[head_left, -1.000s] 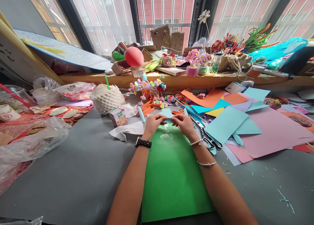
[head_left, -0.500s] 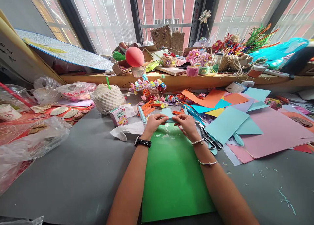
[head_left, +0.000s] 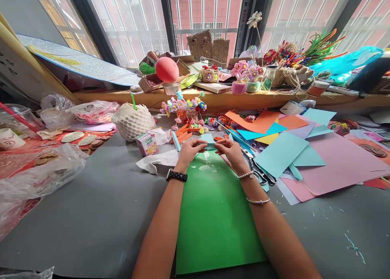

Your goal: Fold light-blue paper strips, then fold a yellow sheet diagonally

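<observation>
Between my hands is a small strip of light blue paper (head_left: 210, 145), pinched at both ends above the far end of a green board (head_left: 217, 214). My left hand (head_left: 191, 152), with a black dotted watch band at the wrist, grips the strip's left end between thumb and fingertips. At the other end my right hand (head_left: 230, 152) pinches it in the same way, a beaded bracelet and a silver bangle on that arm. Just beyond the fingers lies another light blue paper piece (head_left: 207, 137). Whitish smears (head_left: 207, 159) mark the board below the hands.
Scissors (head_left: 258, 171) lie right of the board, beside blue paper sheets (head_left: 282, 154) and a large pink sheet (head_left: 344, 161). To the left stand a small printed box (head_left: 147, 143), a tissue (head_left: 157, 161) and a net-wrapped coconut (head_left: 133, 122). Orange paper strips (head_left: 183, 133) lie behind the hands.
The fingers have shifted very slightly around the light blue strip, and a little more of it shows between them. The other things stay where they were.
</observation>
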`<state>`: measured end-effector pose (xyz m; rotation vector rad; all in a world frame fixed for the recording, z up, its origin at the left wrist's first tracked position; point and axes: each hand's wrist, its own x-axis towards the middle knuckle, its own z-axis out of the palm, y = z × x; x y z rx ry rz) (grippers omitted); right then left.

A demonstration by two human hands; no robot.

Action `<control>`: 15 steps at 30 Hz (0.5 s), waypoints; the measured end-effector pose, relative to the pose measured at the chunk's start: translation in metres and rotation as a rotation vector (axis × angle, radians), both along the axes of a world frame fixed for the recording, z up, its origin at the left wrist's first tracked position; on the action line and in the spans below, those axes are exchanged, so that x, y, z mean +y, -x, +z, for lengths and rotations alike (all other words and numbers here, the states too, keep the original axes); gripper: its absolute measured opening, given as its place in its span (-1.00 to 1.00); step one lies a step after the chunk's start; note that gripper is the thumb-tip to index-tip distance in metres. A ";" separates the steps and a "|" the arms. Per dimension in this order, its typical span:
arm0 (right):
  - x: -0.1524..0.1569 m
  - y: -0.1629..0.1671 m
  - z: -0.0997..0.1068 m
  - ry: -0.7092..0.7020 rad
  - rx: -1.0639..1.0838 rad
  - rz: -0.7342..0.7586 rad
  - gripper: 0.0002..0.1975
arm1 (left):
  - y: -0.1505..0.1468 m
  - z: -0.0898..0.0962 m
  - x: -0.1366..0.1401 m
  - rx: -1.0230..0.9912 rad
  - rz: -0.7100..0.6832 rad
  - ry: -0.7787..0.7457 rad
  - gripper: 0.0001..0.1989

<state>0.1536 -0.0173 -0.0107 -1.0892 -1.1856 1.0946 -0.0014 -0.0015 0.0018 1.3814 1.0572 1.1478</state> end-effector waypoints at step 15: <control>-0.001 -0.003 0.001 0.003 0.038 0.068 -0.83 | 0.003 -0.002 0.002 0.011 -0.040 0.051 -0.80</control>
